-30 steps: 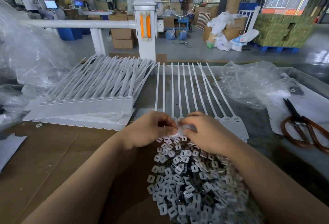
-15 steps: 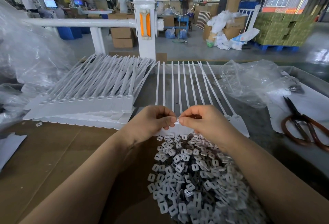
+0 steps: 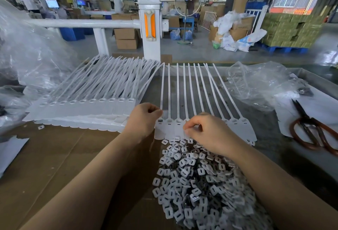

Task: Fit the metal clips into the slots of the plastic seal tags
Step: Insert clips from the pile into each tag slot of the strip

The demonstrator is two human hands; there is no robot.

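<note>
A joined row of white plastic seal tags (image 3: 170, 129) lies in front of me, straps pointing away. A metal clip (image 3: 160, 121) sits in the leftmost tag's slot. My left hand (image 3: 144, 121) has its fingers curled and pinches the left edge of that tag where the strap starts. My right hand (image 3: 206, 134) pinches a small clip against a tag head a few places to the right; its fingertips hide the clip. A big heap of loose clips (image 3: 197, 184) lies just below the tags, under my right forearm.
A stack of finished tag rows (image 3: 82, 109) lies to the left on brown cardboard (image 3: 54, 156). Brown-handled scissors (image 3: 311, 131) rest on white paper at the right. Crumpled clear plastic bags (image 3: 259, 83) lie at the right and far left. Behind stands a white barrier post (image 3: 150, 28).
My hands were together, pinching one clip above the heap. They have moved apart: the left to the leftmost tag, the right down onto a tag head. Several tag heads now show.
</note>
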